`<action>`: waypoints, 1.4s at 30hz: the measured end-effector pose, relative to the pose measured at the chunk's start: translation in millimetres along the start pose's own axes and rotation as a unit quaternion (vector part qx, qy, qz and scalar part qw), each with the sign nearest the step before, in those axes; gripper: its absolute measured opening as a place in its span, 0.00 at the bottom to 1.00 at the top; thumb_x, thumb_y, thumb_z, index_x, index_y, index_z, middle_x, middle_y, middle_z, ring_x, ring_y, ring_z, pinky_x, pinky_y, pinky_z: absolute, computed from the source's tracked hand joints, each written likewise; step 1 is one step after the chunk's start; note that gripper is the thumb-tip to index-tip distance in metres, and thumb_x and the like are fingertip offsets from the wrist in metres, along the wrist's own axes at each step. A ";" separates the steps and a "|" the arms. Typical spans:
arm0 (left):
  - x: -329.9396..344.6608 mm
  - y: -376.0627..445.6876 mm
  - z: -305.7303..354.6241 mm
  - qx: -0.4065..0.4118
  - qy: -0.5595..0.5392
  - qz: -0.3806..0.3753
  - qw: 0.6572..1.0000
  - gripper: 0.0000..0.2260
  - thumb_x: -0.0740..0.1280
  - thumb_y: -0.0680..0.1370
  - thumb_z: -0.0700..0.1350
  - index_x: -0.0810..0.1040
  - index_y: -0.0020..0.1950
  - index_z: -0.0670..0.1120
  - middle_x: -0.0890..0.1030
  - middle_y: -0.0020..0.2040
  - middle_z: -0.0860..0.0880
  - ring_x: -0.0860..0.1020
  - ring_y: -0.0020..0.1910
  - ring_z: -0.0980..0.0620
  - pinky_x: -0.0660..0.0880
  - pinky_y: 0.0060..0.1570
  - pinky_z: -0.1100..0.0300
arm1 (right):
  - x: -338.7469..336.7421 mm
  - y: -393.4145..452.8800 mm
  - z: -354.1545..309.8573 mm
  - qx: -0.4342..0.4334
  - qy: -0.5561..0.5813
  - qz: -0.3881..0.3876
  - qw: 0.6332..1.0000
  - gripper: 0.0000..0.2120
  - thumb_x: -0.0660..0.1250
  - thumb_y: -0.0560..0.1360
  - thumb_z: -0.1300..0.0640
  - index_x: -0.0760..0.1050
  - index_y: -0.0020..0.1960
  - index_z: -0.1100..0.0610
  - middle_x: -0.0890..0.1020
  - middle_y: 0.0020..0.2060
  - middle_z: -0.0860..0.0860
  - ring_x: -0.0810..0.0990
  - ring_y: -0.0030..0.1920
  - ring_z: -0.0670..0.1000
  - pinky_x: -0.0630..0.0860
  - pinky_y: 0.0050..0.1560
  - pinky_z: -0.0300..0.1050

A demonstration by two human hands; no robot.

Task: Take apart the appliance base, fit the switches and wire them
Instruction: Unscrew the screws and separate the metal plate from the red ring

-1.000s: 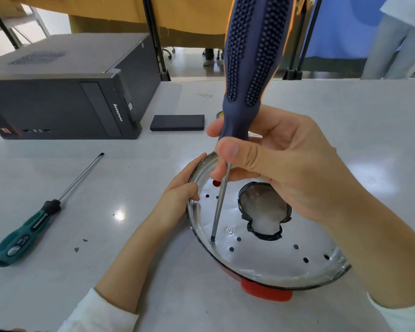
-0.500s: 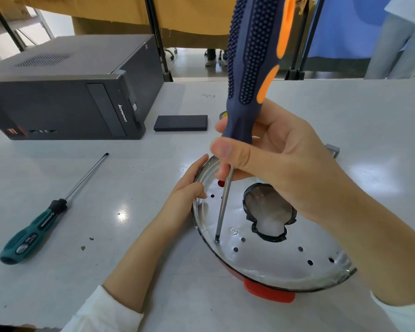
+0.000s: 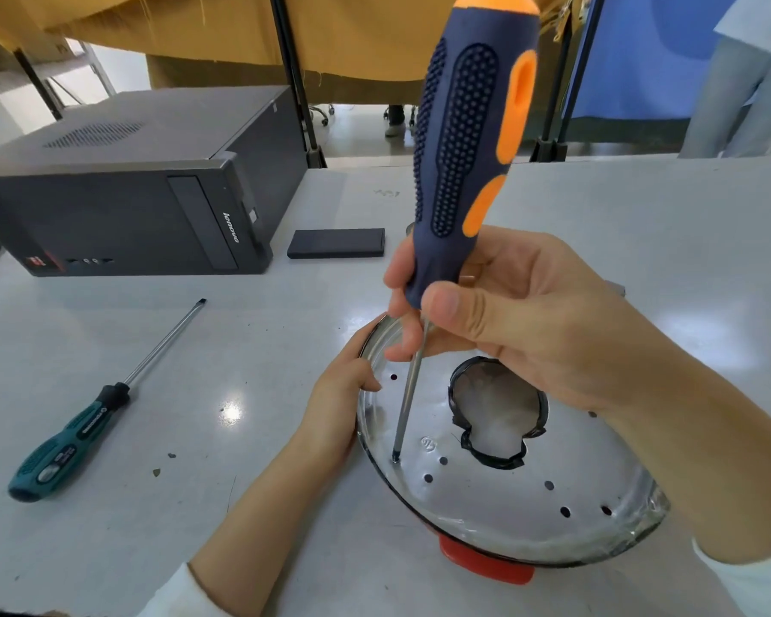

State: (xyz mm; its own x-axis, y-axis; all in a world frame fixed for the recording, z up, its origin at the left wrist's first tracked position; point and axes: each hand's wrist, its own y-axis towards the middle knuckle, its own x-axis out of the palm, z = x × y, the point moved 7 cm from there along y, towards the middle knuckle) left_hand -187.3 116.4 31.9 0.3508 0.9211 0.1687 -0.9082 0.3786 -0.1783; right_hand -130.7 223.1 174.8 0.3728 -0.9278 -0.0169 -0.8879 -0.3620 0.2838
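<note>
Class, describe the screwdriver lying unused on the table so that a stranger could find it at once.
Start at the black computer case at the table's far left. In front of it lies the green-handled screwdriver, untouched. The other screwdriver is blue and orange, upright, held over the metal base.

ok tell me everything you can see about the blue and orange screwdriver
The blue and orange screwdriver stands nearly upright, leaning slightly. Its thick handle is dark blue with raised rubbery dots, orange inlays and an orange cap. A thin bare metal shaft runs down to the shiny metal plate of the appliance base, its tip set at a spot near the plate's left edge. The right hand pinches the handle's lower end. The left hand holds the base's rim, not the tool.
</note>
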 end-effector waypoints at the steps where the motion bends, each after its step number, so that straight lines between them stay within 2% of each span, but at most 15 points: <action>1: 0.1 0.5 -0.3 -0.001 -0.003 0.002 1.000 0.28 0.55 0.68 0.33 0.80 0.58 0.57 0.82 0.60 0.46 0.78 0.62 0.44 0.71 0.65 0.44 | -1.5 0.0 0.1 0.002 -0.001 0.015 1.000 0.04 0.70 0.72 0.57 0.81 0.46 0.52 0.82 0.40 0.48 0.82 0.40 0.51 0.79 0.50 0.65; 5: -4.4 -1.5 0.2 -0.004 0.019 0.036 0.999 0.29 0.58 0.61 0.40 0.80 0.60 0.52 0.83 0.56 0.47 0.78 0.61 0.43 0.72 0.64 0.45 | -6.8 -2.5 0.8 -0.002 -0.014 0.092 0.996 0.04 0.71 0.68 0.56 0.81 0.43 0.50 0.82 0.37 0.49 0.83 0.37 0.53 0.81 0.46 0.59; 7: -7.4 -1.1 0.0 -0.004 0.037 0.050 0.998 0.29 0.58 0.60 0.40 0.80 0.58 0.53 0.84 0.53 0.49 0.79 0.60 0.43 0.75 0.60 0.50 | -4.5 -3.4 -1.7 -0.019 -0.022 0.102 0.994 0.05 0.71 0.68 0.57 0.80 0.44 0.52 0.82 0.36 0.47 0.83 0.36 0.51 0.82 0.44 0.51; 9: -4.7 -2.0 4.1 0.006 0.043 0.033 0.999 0.26 0.58 0.61 0.40 0.82 0.51 0.60 0.84 0.51 0.54 0.80 0.59 0.47 0.77 0.53 0.58 | 0.0 -3.2 -1.0 -0.023 -0.019 0.088 0.996 0.06 0.70 0.70 0.58 0.78 0.47 0.53 0.81 0.36 0.46 0.82 0.36 0.51 0.82 0.44 0.45; 11: -0.7 -3.1 8.0 0.021 0.049 0.005 0.999 0.27 0.58 0.63 0.39 0.82 0.49 0.66 0.83 0.55 0.56 0.79 0.60 0.52 0.74 0.58 0.56 | 4.7 -3.0 4.2 -0.013 0.017 0.054 0.998 0.08 0.67 0.71 0.58 0.76 0.51 0.54 0.80 0.39 0.48 0.79 0.37 0.51 0.80 0.47 0.44; 16: -1.7 0.8 7.8 0.025 0.070 -0.020 0.997 0.26 0.58 0.67 0.39 0.79 0.60 0.58 0.80 0.62 0.48 0.75 0.65 0.46 0.69 0.66 0.48 | 9.0 -6.1 6.7 -0.003 0.093 -0.021 0.995 0.17 0.62 0.73 0.55 0.73 0.62 0.55 0.80 0.49 0.49 0.74 0.42 0.48 0.75 0.49 0.45; 18: -1.9 1.2 7.5 0.029 0.094 -0.023 0.995 0.23 0.58 0.68 0.42 0.79 0.61 0.53 0.82 0.59 0.51 0.78 0.62 0.51 0.73 0.62 0.54 | 8.1 -5.7 4.4 -0.005 0.084 -0.022 0.996 0.16 0.62 0.73 0.54 0.74 0.60 0.55 0.81 0.50 0.50 0.76 0.43 0.48 0.76 0.49 0.46; 20: -2.5 0.4 8.8 0.030 0.102 -0.013 0.994 0.22 0.58 0.67 0.43 0.81 0.57 0.53 0.84 0.52 0.56 0.79 0.55 0.54 0.75 0.52 0.63 | 6.6 -5.1 3.4 -0.002 0.065 -0.009 0.998 0.12 0.64 0.73 0.55 0.77 0.55 0.55 0.82 0.48 0.50 0.77 0.42 0.49 0.78 0.49 0.47; 24: 2.0 -0.1 9.0 0.032 0.096 -0.021 0.995 0.23 0.58 0.66 0.42 0.80 0.59 0.49 0.84 0.54 0.51 0.80 0.57 0.50 0.75 0.56 0.57 | 2.3 -6.8 2.6 0.003 0.044 0.034 0.998 0.07 0.65 0.72 0.58 0.78 0.49 0.56 0.80 0.40 0.51 0.78 0.38 0.50 0.79 0.46 0.48; 27: 0.0 2.1 7.3 0.028 0.082 -0.009 0.996 0.24 0.58 0.64 0.40 0.80 0.57 0.50 0.84 0.50 0.52 0.80 0.54 0.50 0.74 0.51 0.58 | -0.7 -11.0 2.1 -0.002 0.036 0.077 0.996 0.05 0.67 0.71 0.59 0.79 0.46 0.56 0.79 0.38 0.55 0.78 0.37 0.51 0.80 0.44 0.48; 29: 0.0 3.6 5.9 0.025 0.074 -0.014 0.997 0.27 0.58 0.63 0.38 0.80 0.59 0.51 0.84 0.52 0.50 0.80 0.54 0.48 0.75 0.53 0.55 | -2.0 -13.5 1.2 -0.009 0.030 0.105 0.994 0.05 0.68 0.70 0.59 0.79 0.45 0.56 0.79 0.37 0.55 0.79 0.36 0.53 0.81 0.43 0.47; 32: 1.4 2.5 6.3 0.024 0.091 -0.025 0.995 0.21 0.58 0.63 0.39 0.82 0.46 0.57 0.83 0.40 0.58 0.80 0.43 0.58 0.75 0.43 0.64 | -0.6 -14.4 -0.3 -0.013 0.017 0.117 0.993 0.05 0.70 0.69 0.58 0.79 0.45 0.55 0.80 0.35 0.49 0.79 0.35 0.51 0.79 0.41 0.41; 34: 2.0 1.5 5.3 0.008 0.108 -0.028 0.994 0.14 0.58 0.63 0.40 0.79 0.42 0.51 0.80 0.34 0.60 0.79 0.37 0.61 0.72 0.38 0.66 | 1.2 -13.2 -0.8 -0.010 0.007 0.113 0.994 0.06 0.70 0.70 0.56 0.79 0.47 0.55 0.80 0.35 0.48 0.80 0.36 0.51 0.78 0.41 0.39; 38: -1.0 0.8 1.6 -0.020 0.086 -0.040 0.995 0.18 0.59 0.70 0.35 0.77 0.58 0.44 0.82 0.41 0.53 0.80 0.41 0.54 0.74 0.39 0.62 | 2.8 -11.6 -2.7 -0.001 0.001 0.089 0.996 0.09 0.69 0.71 0.55 0.78 0.52 0.53 0.80 0.38 0.52 0.80 0.39 0.51 0.80 0.45 0.43; 42: 3.2 -4.3 1.2 -0.044 0.037 -0.056 0.997 0.27 0.56 0.69 0.28 0.81 0.59 0.49 0.84 0.50 0.42 0.82 0.46 0.43 0.77 0.42 0.56 | 3.4 -12.0 -1.8 0.025 0.018 0.049 0.998 0.12 0.63 0.73 0.57 0.77 0.56 0.52 0.82 0.44 0.50 0.80 0.44 0.50 0.80 0.54 0.52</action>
State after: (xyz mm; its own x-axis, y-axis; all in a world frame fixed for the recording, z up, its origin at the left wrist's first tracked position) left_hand -182.5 117.6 34.4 0.4685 0.8752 0.1209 -0.8394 0.4836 -0.2480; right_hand -118.3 224.5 173.0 0.2919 -0.9554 0.0440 -0.9328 -0.2742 0.2341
